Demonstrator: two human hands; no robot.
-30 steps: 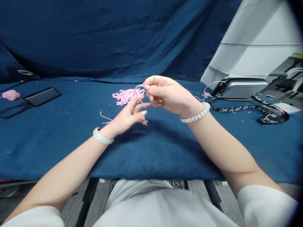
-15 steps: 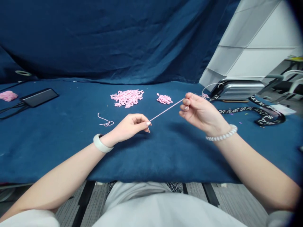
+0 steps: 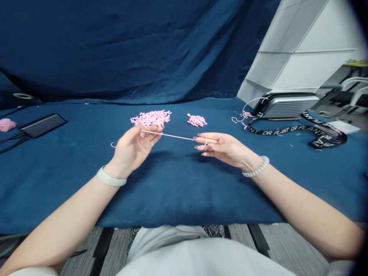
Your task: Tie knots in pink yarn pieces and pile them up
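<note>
- Nearest my view, a white shirt [image 3: 201,260] covers the person's front, both sleeves reaching the lower corners.
- A pale bangle [image 3: 110,180] circles the left wrist; a coiled, pearly bracelet [image 3: 255,167] circles the right.
- The left hand [image 3: 133,147], raised palm toward me, closes its fingers on one end of a pink yarn strand [image 3: 169,135].
- The right hand [image 3: 224,147], held level, pinches the other end between thumb and fingers, and I see a small loop of the strand curling beside the fingertips.
- The strand runs taut between the two grips, clear of the padded blue cloth [image 3: 178,195] beneath.
- Just beyond the left hand lies a heap of cut pink yarn [image 3: 151,118]; a smaller heap [image 3: 197,120] sits to its right, past both hands.
- Far left, a black phone [image 3: 43,125] with a cable lies beside a pink yarn ball [image 3: 7,124].
- Far right, a black "DR PLANT" lanyard [image 3: 287,128] curves before a ribbed silver case [image 3: 290,105].
- A navy backdrop [image 3: 115,46] hangs behind the table.
</note>
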